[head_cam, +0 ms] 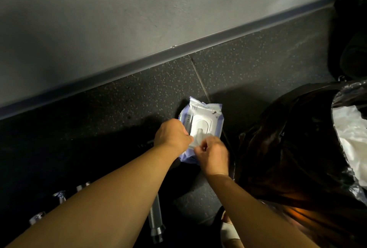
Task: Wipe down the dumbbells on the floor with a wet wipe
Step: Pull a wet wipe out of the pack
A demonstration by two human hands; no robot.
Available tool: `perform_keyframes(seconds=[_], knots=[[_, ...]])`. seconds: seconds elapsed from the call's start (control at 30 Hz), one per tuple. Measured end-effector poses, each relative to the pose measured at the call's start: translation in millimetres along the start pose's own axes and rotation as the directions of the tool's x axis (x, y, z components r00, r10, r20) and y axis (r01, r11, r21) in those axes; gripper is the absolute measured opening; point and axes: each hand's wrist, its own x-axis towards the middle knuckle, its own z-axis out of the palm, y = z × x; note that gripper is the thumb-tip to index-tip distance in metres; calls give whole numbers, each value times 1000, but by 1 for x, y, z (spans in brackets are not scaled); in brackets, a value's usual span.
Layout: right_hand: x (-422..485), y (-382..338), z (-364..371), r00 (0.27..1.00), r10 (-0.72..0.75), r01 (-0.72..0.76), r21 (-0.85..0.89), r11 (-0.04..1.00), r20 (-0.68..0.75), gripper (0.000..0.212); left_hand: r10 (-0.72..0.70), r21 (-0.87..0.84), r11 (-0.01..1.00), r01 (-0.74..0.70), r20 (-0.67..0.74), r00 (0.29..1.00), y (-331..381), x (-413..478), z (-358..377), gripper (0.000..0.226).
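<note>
Our left hand (171,135) grips the left edge of a wet-wipe pack (206,116), fingers curled round it. Our right hand (212,155) pinches a white piece (199,135) at the pack's lid (wipe or flap, too blurred to tell). We see the pack lying flat on the floor (139,93) near the wall (119,19). It is pale purple with a white oval lid. Dumbbells (155,218) lie at lower left, apart from the pack, dark with shiny metal handles. Our left forearm (103,204) hides much of them. Just right of the pack stands a black bag (288,148), open, with crumpled white paper (353,134) inside.
</note>
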Motion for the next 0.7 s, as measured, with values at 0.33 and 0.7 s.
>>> perform_keyframes(seconds=[0.33, 0.7], knots=[[18, -16, 10, 982, 158, -157, 24, 987, -103, 21, -15, -7, 1000, 15, -10, 1000, -7, 0, -7, 19], [14, -55, -16, 856, 500, -359, 845, 397, 129, 21, 12, -16, 1000, -12, 10, 1000, -10, -2, -10, 14]])
